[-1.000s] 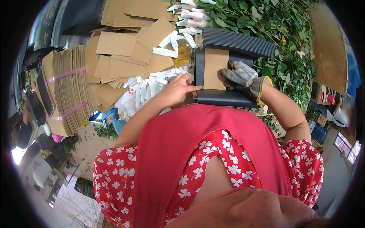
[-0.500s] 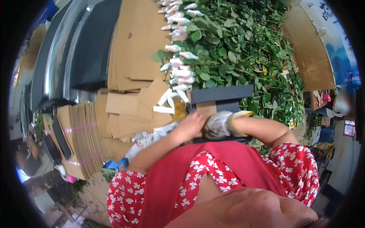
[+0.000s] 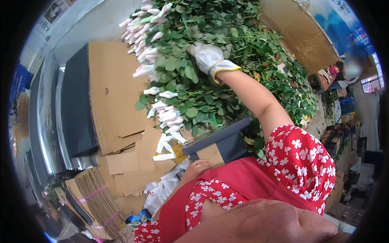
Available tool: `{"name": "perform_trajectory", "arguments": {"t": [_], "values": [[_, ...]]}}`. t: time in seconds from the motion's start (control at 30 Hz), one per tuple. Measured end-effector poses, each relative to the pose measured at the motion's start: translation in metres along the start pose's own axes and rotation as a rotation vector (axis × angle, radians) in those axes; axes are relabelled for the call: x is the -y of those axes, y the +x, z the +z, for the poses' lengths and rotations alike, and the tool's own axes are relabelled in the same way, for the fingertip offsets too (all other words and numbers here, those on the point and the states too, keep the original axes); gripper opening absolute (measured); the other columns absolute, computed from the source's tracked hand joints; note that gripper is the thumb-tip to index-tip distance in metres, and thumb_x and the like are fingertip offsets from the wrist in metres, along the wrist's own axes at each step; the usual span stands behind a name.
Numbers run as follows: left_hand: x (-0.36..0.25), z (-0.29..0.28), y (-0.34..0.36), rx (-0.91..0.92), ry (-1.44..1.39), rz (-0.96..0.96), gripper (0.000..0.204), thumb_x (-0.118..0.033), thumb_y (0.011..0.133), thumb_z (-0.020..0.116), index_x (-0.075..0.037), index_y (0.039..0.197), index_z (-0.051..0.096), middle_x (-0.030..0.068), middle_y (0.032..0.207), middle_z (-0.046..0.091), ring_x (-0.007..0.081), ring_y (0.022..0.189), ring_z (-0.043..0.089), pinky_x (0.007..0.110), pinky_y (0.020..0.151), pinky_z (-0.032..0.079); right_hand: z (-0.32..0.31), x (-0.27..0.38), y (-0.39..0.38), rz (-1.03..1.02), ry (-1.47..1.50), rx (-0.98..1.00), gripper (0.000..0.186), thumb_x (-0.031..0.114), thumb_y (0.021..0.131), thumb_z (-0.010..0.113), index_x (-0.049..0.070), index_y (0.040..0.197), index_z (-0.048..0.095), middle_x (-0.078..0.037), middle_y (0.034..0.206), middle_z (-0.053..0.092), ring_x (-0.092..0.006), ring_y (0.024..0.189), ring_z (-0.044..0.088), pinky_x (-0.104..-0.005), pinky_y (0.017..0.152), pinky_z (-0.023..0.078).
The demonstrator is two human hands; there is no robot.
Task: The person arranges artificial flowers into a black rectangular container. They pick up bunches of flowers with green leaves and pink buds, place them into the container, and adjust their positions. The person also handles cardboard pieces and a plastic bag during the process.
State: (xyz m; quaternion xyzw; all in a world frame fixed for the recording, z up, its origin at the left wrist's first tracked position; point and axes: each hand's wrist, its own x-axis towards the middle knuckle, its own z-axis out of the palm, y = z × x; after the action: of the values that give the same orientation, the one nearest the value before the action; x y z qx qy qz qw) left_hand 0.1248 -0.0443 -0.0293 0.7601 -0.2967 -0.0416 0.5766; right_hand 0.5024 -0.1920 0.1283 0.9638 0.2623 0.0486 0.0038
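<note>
My right hand (image 3: 206, 56), in a grey-white glove with yellow trim, reaches up into the pile of leafy green stems (image 3: 227, 101); its curled fingertips are partly hidden among leaves. Pale flower heads in white mesh sleeves (image 3: 142, 36) line the pile's left side. My bare left hand (image 3: 196, 166), wearing a ring, rests with bent fingers beside a cardboard piece (image 3: 208, 154) in a dark tray-like holder (image 3: 235, 143); what, if anything, it grips is hidden. Loose white sleeves (image 3: 164, 148) lie just left of the holder.
Flat cardboard sheets (image 3: 111, 89) and dark boards (image 3: 79, 105) stand left of the pile. Strapped cardboard bundles (image 3: 93, 202) are at lower left. A brown board (image 3: 300, 36) edges the pile at upper right; a blurred person (image 3: 350, 67) is beyond it.
My right hand has left the cardboard in the holder and moved up into the stems. My left hand stays near the holder. The whole view has shifted, showing more of the pile.
</note>
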Motion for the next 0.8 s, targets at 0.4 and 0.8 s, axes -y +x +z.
{"name": "perform_trajectory", "arguments": {"t": [0.4, 0.8], "values": [[-0.029, -0.006, 0.016, -0.061, 0.121, -0.105, 0.009, -0.006, 0.085, 0.071, -0.002, 0.092, 0.07, 0.0101, 0.104, 0.072, 0.0304, 0.107, 0.066, 0.039, 0.095, 0.051, -0.085, -0.015, 0.006, 0.171, 0.056, -0.109, 0.037, 0.015, 0.094, 0.048, 0.021, 0.129, 0.059, -0.012, 0.126, 0.061, -0.0321, 0.109, 0.065, -0.0431, 0.089, 0.053], [-0.026, -0.013, 0.018, -0.006, -0.006, -0.206, 0.016, -0.014, 0.091, 0.062, -0.004, 0.101, 0.07, 0.0097, 0.107, 0.071, 0.0285, 0.11, 0.064, 0.038, 0.094, 0.05, -0.171, -0.046, -0.113, -0.426, -0.08, -0.504, 0.016, 0.011, 0.085, 0.06, 0.009, 0.098, 0.068, -0.013, 0.084, 0.067, -0.0279, 0.074, 0.068, -0.0375, 0.062, 0.055]]}}
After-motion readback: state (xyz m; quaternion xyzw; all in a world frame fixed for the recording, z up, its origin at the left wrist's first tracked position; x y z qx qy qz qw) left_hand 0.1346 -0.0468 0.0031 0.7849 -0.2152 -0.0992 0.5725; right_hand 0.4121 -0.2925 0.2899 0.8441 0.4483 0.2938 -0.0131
